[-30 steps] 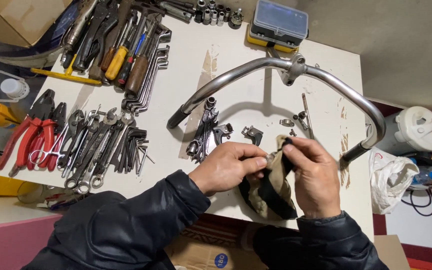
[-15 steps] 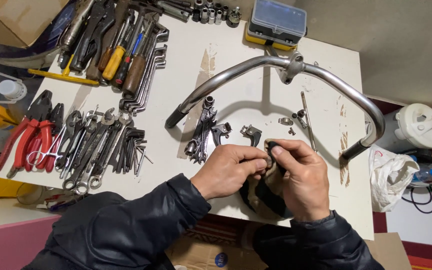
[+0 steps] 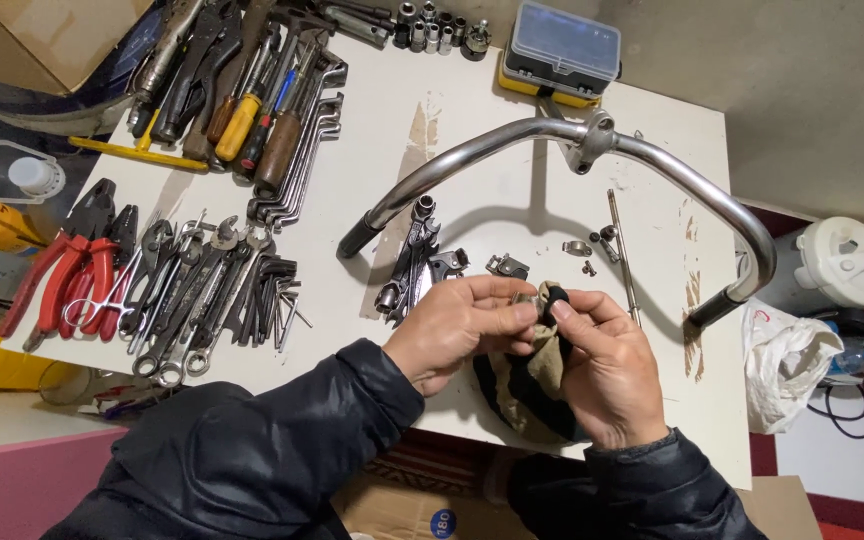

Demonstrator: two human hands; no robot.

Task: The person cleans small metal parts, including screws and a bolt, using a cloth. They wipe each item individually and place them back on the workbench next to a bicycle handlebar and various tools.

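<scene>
My left hand (image 3: pixel 457 328) pinches a small shiny metal part (image 3: pixel 525 299) between thumb and fingers. My right hand (image 3: pixel 607 366) grips a tan and black rag (image 3: pixel 532 385) and presses a fold of it against that part. Both hands hover over the near edge of the white table (image 3: pixel 512 205). Just beyond them lie a small metal clamp piece (image 3: pixel 507 266), a few wrenches (image 3: pixel 407 262) and a curved chrome handlebar (image 3: pixel 572 140) with black grips.
Red-handled pliers (image 3: pixel 62 270), spanners and hex keys (image 3: pixel 217 290) lie at the left. Screwdrivers (image 3: pixel 252 100) and sockets are at the back, beside a clear-lidded parts box (image 3: pixel 564 48). A thin rod (image 3: pixel 622 250) and small bolts lie right. A white jug (image 3: pixel 842 265) and plastic bag stand off the table's right.
My right hand has kept rubbing the rag over the small part, sliding down and in toward my left fingers. The view shifted slightly; the table items stayed put.
</scene>
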